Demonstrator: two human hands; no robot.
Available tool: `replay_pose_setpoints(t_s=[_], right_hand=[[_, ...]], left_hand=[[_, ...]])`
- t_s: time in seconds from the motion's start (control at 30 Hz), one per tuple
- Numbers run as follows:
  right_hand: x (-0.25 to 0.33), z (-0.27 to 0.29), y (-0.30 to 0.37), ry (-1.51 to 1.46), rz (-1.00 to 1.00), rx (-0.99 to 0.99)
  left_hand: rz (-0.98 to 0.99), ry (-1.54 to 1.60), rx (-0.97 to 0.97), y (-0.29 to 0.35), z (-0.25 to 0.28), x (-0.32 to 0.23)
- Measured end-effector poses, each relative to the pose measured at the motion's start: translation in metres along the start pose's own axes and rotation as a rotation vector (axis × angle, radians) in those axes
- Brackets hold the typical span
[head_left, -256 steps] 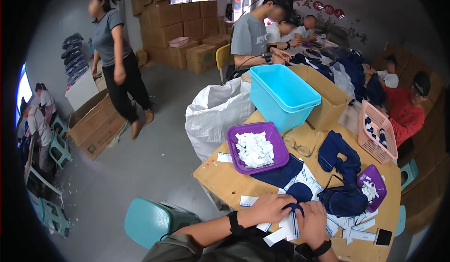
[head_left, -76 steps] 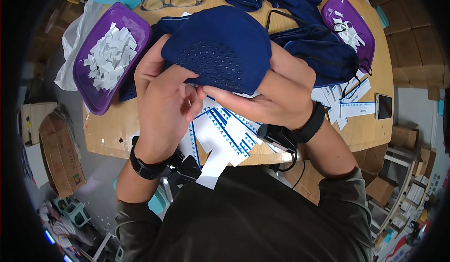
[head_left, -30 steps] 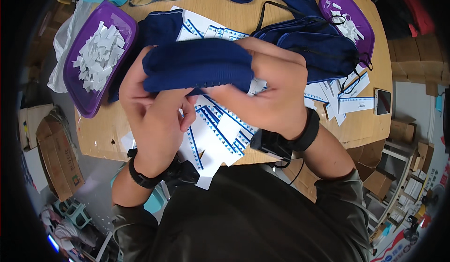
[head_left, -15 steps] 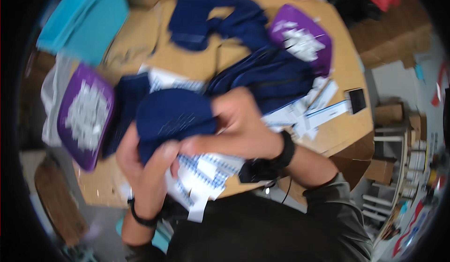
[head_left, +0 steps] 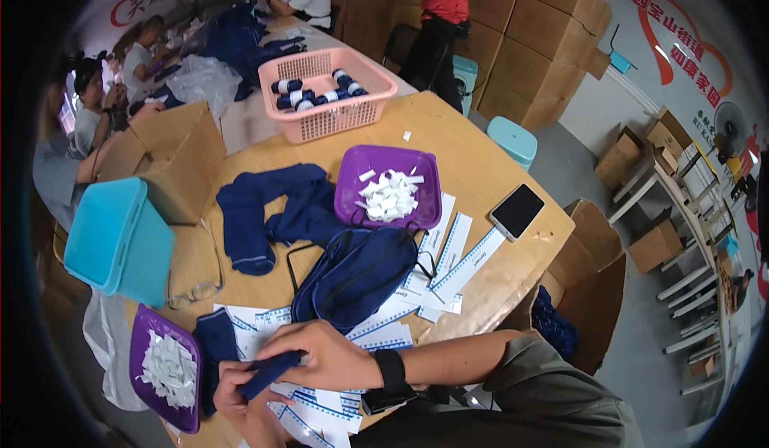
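Near the front edge of the table, a folded navy sock (head_left: pixel 268 373) is pinched between both hands and seen edge-on. My left hand (head_left: pixel 234 390) grips its near left end. My right hand (head_left: pixel 332 358), with a black band at the wrist, holds its far right end, fingers curled over it. White paper strips with blue patterned borders (head_left: pixel 328 408) lie beneath and around my hands. Another navy sock (head_left: pixel 216 348) lies just left of them. Beyond my right hand is a navy pouch-like fabric item with black cords (head_left: pixel 356 276).
Purple trays of small white pieces stand left (head_left: pixel 191 422) and farther back (head_left: pixel 349 160). More navy socks (head_left: pixel 248 224), a phone (head_left: pixel 519 210), glasses (head_left: pixel 196 292), a turquoise bin (head_left: pixel 112 240), a carton (head_left: pixel 180 156) and a pink basket of banded rolls (head_left: pixel 320 126) surround them. People sit beyond.
The view has tilted up, bringing the pink basket, far table and people into sight. My hands sit lower in it, and the sock has turned from its broad face to edge-on.
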State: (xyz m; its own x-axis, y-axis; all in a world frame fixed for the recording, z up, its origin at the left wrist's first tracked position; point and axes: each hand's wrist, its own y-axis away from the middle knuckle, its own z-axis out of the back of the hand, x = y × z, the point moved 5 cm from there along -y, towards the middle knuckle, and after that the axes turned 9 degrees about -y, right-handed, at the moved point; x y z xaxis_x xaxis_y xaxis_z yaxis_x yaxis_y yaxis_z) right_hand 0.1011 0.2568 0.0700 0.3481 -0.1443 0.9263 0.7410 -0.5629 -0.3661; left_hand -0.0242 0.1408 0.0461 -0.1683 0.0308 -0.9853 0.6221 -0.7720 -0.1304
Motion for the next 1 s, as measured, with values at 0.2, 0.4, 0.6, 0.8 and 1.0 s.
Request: replay_pose_setpoints(t_s=[0.2,0.4,0.6,0.8,1.0], right_hand=[[0.000,-0.006,0.003,0.027,0.009,0.005],[0.010,-0.010,0.006,0.067,0.239,-0.045],[0.007,-0.010,0.011,0.194,0.314,0.054],[0.022,-0.012,0.004,0.404,0.533,0.141],[0.026,-0.008,0.006,0.496,0.506,0.092]], left_hand=[[-0.064,0.058,0.051,-0.001,0.001,0.001],[-0.098,0.053,0.011,0.003,0.001,-0.005],[-0.061,0.124,0.074,0.006,0.005,-0.008],[0.119,0.393,0.038,0.000,0.003,-0.003],[0.139,0.389,0.048,-0.002,0.000,-0.006]])
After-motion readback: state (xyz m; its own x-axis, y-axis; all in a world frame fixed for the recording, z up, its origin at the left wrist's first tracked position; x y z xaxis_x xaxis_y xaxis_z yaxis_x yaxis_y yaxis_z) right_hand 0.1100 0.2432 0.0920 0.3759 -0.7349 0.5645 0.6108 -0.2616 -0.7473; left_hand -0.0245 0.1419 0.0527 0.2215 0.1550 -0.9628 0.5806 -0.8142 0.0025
